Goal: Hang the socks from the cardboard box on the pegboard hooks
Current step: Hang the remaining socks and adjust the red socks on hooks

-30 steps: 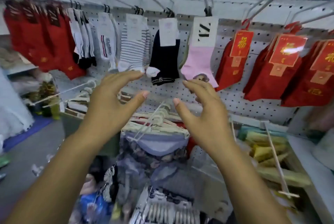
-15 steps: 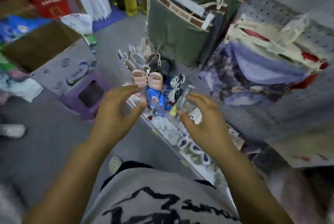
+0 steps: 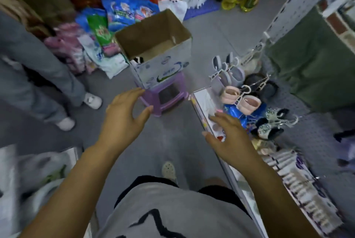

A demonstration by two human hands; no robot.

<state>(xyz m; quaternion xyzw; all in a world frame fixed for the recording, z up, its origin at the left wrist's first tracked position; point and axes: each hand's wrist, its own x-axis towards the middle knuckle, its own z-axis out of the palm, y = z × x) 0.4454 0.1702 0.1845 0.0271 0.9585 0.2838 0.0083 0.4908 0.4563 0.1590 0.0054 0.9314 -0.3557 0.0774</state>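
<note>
Both your hands are empty right now. Your left hand (image 3: 124, 117) is open, with the fingers spread and a little curled, in the middle of the frame. Your right hand (image 3: 228, 138) is open too, flat and low, just right of the middle. Neither grip has hold of anything.

The open brown cardboard box with white printed sides (image 3: 163, 59) is in the upper middle of the frame. It stands on a small purple plastic stool (image 3: 165, 97) on the grey floor (image 3: 107, 88). Your left hand is near the stool but not touching it. The box looks almost empty. One small dark and white thing (image 3: 138, 59) peeks out at the near left corner inside. It is probably a sock, but it is too small to be sure.

So the next job is likely to fetch that sock. Bend down and reach over the near wall of the box, not through it. Go in with your left hand, since it is closer. Pinch the sock near its top, where a hook or card may be. Lift it straight up so the box does not slide off the stool. Mind the other person's white shoes (image 3: 92, 100) at the left.
</note>
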